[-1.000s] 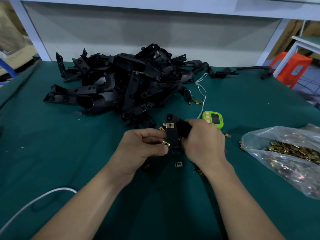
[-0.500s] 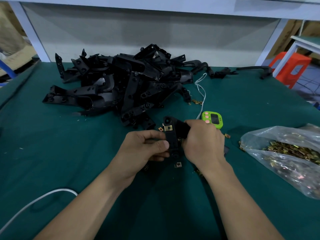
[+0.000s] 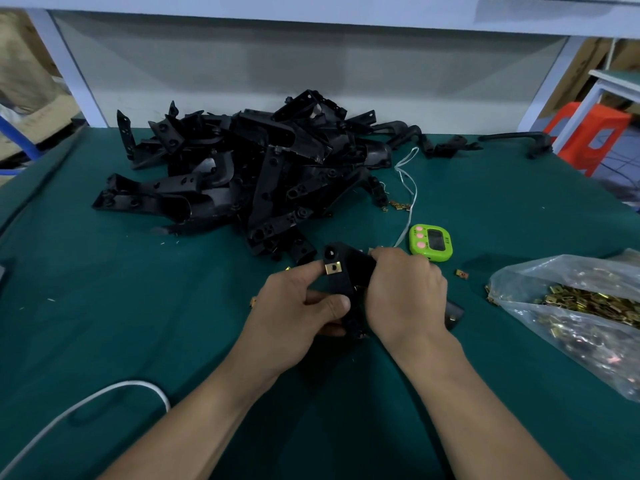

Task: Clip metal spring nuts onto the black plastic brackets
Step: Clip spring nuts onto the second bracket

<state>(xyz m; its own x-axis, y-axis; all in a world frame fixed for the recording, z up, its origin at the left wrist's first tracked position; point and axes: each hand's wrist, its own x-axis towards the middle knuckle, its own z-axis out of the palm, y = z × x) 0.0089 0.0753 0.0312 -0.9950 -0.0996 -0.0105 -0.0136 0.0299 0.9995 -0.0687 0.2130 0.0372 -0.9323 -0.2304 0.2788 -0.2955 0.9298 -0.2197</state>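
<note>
Both my hands hold one black plastic bracket (image 3: 346, 277) just above the green table, in front of me. My left hand (image 3: 301, 306) grips its left side, thumb lying across the lower part and index finger reaching up to a brass spring nut (image 3: 333, 268) clipped near the bracket's top. My right hand (image 3: 405, 292) wraps around the bracket's right side, fingers curled over it. The lower end of the bracket is hidden between my hands. A loose spring nut (image 3: 461, 274) lies on the cloth to the right.
A big heap of black brackets (image 3: 249, 171) fills the table behind my hands. A clear bag of brass spring nuts (image 3: 581, 306) sits at the right. A green timer (image 3: 430, 243) lies just beyond my right hand, with a white cord (image 3: 407, 188) behind it. Another white cable (image 3: 86, 407) curves at lower left.
My left hand pushed the small nut it was pinching onto the bracket's lower part; the thumb now covers that spot and the index finger has stretched up to the upper nut.
</note>
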